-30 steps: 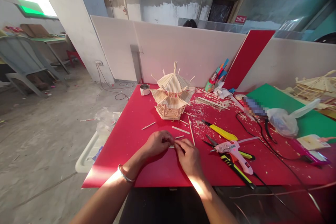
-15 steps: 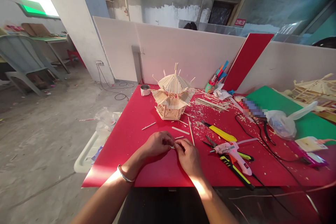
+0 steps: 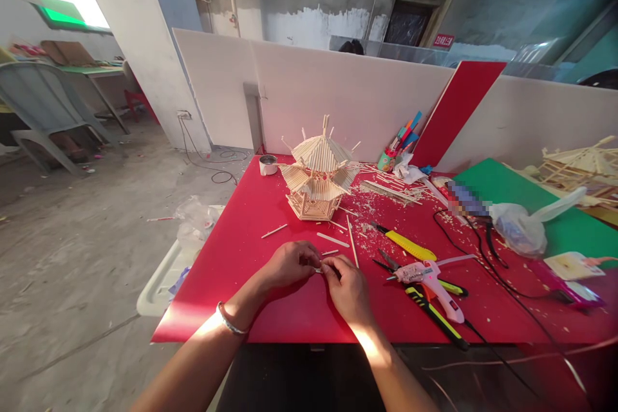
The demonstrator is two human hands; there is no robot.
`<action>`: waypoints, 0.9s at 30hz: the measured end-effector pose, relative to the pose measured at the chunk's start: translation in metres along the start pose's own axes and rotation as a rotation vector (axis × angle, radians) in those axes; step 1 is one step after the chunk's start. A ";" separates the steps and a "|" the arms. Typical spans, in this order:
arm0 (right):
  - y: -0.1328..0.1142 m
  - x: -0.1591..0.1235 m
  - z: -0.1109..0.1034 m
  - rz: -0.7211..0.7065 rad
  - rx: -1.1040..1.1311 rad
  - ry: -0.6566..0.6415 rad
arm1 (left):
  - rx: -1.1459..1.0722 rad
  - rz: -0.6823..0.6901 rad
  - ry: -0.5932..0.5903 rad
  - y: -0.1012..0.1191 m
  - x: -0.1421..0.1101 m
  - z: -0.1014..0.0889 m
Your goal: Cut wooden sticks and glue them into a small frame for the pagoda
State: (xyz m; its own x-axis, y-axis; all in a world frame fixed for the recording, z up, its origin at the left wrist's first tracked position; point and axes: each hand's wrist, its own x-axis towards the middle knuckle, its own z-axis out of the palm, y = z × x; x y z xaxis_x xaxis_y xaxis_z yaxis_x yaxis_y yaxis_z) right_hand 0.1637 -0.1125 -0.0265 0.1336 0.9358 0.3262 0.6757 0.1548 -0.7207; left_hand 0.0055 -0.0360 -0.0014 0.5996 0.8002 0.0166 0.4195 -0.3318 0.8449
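My left hand [image 3: 293,264] and my right hand [image 3: 346,284] meet fingertip to fingertip low over the red tabletop [image 3: 290,322]. Both are closed in a pinch on a small pale wooden stick [image 3: 318,270], mostly hidden by the fingers. Just beyond them lie a short stick [image 3: 330,252], a flat craft stick [image 3: 333,240] and a longer thin stick [image 3: 353,241]. Farther back stands a two-tiered pavilion model [image 3: 319,174] built of thin wooden sticks, upright and apart from both hands.
Right of my hands lie a pink glue gun [image 3: 432,283], black-and-yellow pliers [image 3: 437,317] and a yellow utility knife [image 3: 409,244]. Cords cross the right side. Behind are a white cup [image 3: 268,166], loose sticks [image 3: 393,187], a pen holder [image 3: 386,159] and a white partition [image 3: 309,90].
Both hands keep the same pinch in nearly the same place. The view has shifted very slightly; nothing else visibly differs.
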 end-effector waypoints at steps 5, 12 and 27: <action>0.001 0.000 0.001 -0.009 0.021 0.006 | -0.020 0.013 0.009 -0.001 0.001 0.000; 0.002 -0.001 0.000 -0.029 0.072 0.002 | -0.031 0.023 0.009 -0.003 0.000 -0.001; 0.004 -0.004 0.002 -0.019 0.070 0.036 | -0.029 0.029 0.005 -0.005 0.001 -0.001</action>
State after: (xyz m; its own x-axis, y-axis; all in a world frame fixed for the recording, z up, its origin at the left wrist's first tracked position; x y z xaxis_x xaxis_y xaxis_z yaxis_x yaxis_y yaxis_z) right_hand 0.1647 -0.1150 -0.0315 0.1479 0.9206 0.3614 0.6260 0.1958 -0.7549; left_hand 0.0038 -0.0328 -0.0056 0.6081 0.7926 0.0441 0.3817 -0.3406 0.8592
